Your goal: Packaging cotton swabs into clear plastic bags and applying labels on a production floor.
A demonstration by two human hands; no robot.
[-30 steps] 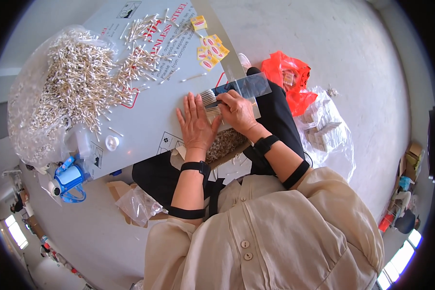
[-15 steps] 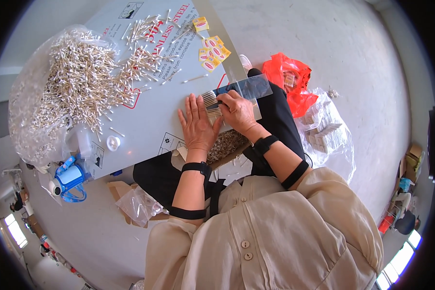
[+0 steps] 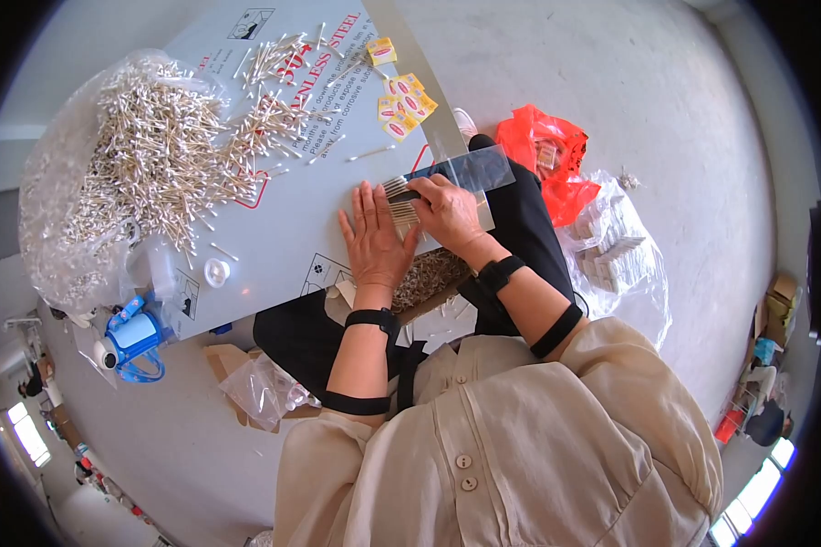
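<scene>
I am in the middle of packing a small bundle of white-tipped cotton swabs [image 3: 401, 208] into a clear flat plastic sleeve [image 3: 472, 171], both lying on the pale grey printed board [image 3: 283, 228] that serves as my worktop, at its near right edge. My left hand [image 3: 374, 239] lies flat and spread on the board just left of the bundle, fingers together and pressing down beside the swabs to keep them in line. My right hand [image 3: 447, 211] is curled over the bundle and the mouth of the sleeve; I cannot tell exactly how the fingertips pinch, since the knuckles hide them. The step looks like feeding the row of swabs into the sleeve, and I judge the next move calls for a level push so the sticks go in together without fanning out. The bundle is one; its sticks are too fine to count. On the far left part of the board sits one large heap of loose cotton swabs [image 3: 146, 164], far too many to number, spilling from a clear bag. On the far part of the board lie about five small yellow paper labels [image 3: 401, 98]. Off the board's right edge there is one crumpled red plastic bag [image 3: 549, 157].
</scene>
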